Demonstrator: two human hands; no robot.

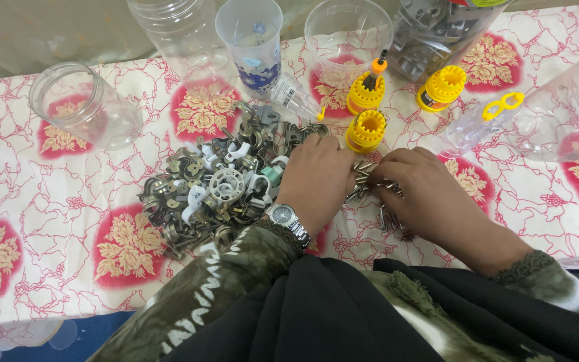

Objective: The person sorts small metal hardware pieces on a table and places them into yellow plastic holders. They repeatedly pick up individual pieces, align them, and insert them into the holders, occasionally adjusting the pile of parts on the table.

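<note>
My left hand [316,181], with a silver wristwatch [284,217] on its wrist, rests knuckles-up at the right edge of a heap of metal clamps and white plastic clips [219,184]. Beside it my right hand [430,198] lies over a small bunch of metal screwdriver bits [370,182]. The fingertips of both hands meet on these bits. Just beyond the fingers stands a yellow round bit holder [366,131]. How firmly each hand grips the bits is hidden by the fingers.
Two more yellow holders [366,94] [443,87] stand further back, one with an orange-handled driver in it. Clear plastic jars [82,104] [346,33], a cup [252,40], a container of grey parts [437,33] and a yellow plastic piece [502,105] ring the flowered tablecloth [48,194].
</note>
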